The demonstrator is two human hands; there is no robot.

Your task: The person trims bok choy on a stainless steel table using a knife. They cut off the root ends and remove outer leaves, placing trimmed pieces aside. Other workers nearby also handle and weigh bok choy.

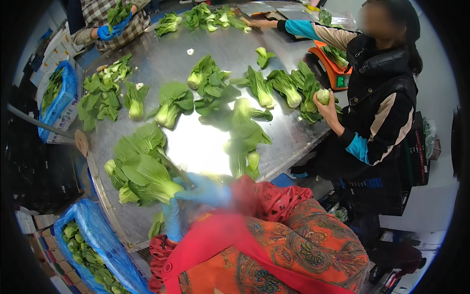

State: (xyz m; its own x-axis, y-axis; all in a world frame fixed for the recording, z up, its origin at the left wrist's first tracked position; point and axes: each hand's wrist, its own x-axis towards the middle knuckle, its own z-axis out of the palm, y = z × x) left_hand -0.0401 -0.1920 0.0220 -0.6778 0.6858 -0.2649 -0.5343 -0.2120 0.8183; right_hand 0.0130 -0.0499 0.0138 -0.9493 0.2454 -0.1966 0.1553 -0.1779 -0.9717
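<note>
My left hand (172, 219), in a blue glove, grips the pale base of a large bok choy (148, 174), its broad leaves spread away from me over the steel table (110, 217). Close beside that base is my right hand (209, 190), gloved too and partly blurred. A narrow, dark, knife-like tool (176, 165) sticks out of it across the leaves; its handle is hidden by the fingers. More bok choy (126, 193) lies under and beside the held head. Just right of my hands, another long bok choy (246, 128) rests in the glare.
Bok choy heads (172, 106) and a leaf pile (101, 92) lie about the table. Blue-lined crates of greens (90, 250) stand at left. A co-worker at right holds a bok choy (323, 96) near an orange scale (336, 73); another at back left holds greens (119, 16).
</note>
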